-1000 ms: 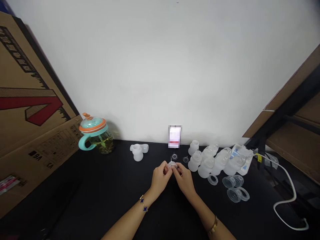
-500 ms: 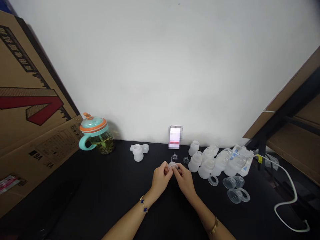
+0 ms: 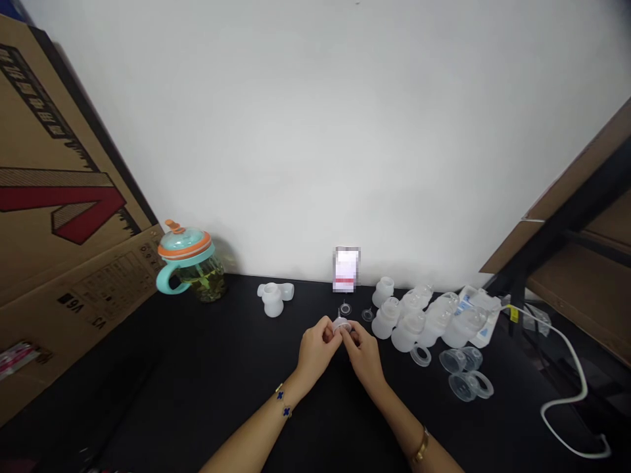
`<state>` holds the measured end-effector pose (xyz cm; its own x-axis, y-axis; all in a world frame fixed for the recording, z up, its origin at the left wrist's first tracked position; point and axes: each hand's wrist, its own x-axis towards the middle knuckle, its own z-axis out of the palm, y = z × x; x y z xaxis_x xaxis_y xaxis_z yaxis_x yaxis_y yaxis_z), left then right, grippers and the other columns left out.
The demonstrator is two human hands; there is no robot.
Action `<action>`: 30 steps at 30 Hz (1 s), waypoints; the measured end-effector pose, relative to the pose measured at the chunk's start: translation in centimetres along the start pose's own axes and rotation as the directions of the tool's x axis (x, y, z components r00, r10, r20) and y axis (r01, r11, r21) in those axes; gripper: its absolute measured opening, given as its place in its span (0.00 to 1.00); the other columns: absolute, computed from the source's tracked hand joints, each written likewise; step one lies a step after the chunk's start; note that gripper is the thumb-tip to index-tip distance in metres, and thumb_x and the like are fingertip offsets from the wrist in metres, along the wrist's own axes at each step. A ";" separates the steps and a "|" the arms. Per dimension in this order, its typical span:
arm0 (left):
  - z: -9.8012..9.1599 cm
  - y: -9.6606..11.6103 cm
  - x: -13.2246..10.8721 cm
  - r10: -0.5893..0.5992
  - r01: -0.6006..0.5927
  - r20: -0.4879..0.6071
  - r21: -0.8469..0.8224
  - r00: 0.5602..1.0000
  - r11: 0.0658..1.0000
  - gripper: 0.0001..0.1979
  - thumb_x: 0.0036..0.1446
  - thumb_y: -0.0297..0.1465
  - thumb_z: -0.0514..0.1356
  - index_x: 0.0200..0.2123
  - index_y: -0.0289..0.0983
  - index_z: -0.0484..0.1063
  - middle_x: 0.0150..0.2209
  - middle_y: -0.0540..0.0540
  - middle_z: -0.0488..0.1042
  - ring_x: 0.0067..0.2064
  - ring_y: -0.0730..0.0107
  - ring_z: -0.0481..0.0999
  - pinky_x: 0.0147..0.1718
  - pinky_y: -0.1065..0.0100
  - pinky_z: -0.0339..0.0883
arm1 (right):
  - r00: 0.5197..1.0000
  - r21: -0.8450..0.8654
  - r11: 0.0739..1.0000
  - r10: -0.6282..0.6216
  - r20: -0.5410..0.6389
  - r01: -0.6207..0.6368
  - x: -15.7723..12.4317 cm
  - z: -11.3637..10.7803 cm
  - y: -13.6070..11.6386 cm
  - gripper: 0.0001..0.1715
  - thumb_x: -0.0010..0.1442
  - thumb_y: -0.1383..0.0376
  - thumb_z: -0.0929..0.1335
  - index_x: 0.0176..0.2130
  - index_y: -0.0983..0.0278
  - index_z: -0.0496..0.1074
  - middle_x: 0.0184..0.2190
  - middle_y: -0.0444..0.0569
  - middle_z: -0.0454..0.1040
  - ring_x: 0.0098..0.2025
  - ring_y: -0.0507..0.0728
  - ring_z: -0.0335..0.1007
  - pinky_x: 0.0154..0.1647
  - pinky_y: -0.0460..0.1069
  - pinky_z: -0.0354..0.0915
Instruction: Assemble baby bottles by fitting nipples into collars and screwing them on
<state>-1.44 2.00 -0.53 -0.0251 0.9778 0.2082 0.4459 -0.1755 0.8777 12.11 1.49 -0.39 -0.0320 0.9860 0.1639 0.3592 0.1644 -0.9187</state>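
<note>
Between the fingertips of both hands is a small translucent round piece (image 3: 341, 324) with a thin spike standing up from it. My left hand (image 3: 318, 346) pinches its left side, and my right hand (image 3: 363, 351) pinches the right side. Fingers cover part of its rim. Just beyond lie two small clear discs, one disc (image 3: 346, 309) straight ahead and another disc (image 3: 367, 315) to the right. Several milky baby bottles (image 3: 385, 320) stand right of my right hand. In front of them lie a translucent ring (image 3: 415, 359) and several clear cup-shaped caps (image 3: 461, 387).
A glass jug (image 3: 204, 279) with a turquoise handle and leaves inside stands at the left, by a large cardboard box (image 3: 98, 276). White bottle parts (image 3: 273, 302) sit left of centre. A blurred bright screen (image 3: 346, 268) leans on the wall. A white cable (image 3: 580, 374) curls at right.
</note>
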 end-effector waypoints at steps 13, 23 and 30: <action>-0.7 0.3 0.2 -0.019 0.012 0.034 0.186 0.999 0.983 0.14 0.58 0.39 0.57 0.24 0.40 0.63 0.21 0.55 0.66 0.24 0.73 0.64 0.25 0.71 0.49 | 0.999 -0.160 0.987 -0.001 -0.044 -0.006 0.1 -0.2 0.2 0.22 0.65 0.52 0.62 0.50 0.61 0.73 0.29 0.46 0.77 0.29 0.58 0.72 0.31 0.49 0.63; -0.7 0.0 0.5 0.011 -0.005 -0.060 0.096 0.998 0.995 0.06 0.56 0.35 0.59 0.29 0.40 0.70 0.26 0.54 0.71 0.26 0.73 0.68 0.28 0.71 0.57 | 1.000 -0.254 0.967 0.000 -0.007 -0.002 0.1 -0.3 -0.2 0.18 0.66 0.53 0.62 0.42 0.58 0.75 0.32 0.46 0.79 0.28 0.57 0.71 0.29 0.48 0.61; -0.7 0.2 0.4 0.001 -0.001 -0.001 0.082 1.000 0.997 0.10 0.60 0.38 0.57 0.33 0.39 0.74 0.31 0.51 0.75 0.27 0.72 0.70 0.29 0.71 0.58 | 0.998 -0.160 0.987 -0.040 -0.039 0.033 0.2 -0.2 0.3 0.20 0.66 0.51 0.61 0.44 0.59 0.75 0.31 0.46 0.78 0.28 0.56 0.72 0.27 0.47 0.61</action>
<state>-1.98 2.26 0.03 -0.0257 0.9774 0.2097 0.5178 -0.1664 0.8392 12.37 1.72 -0.57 -0.0103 0.9768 0.2141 0.5027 0.1902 -0.8433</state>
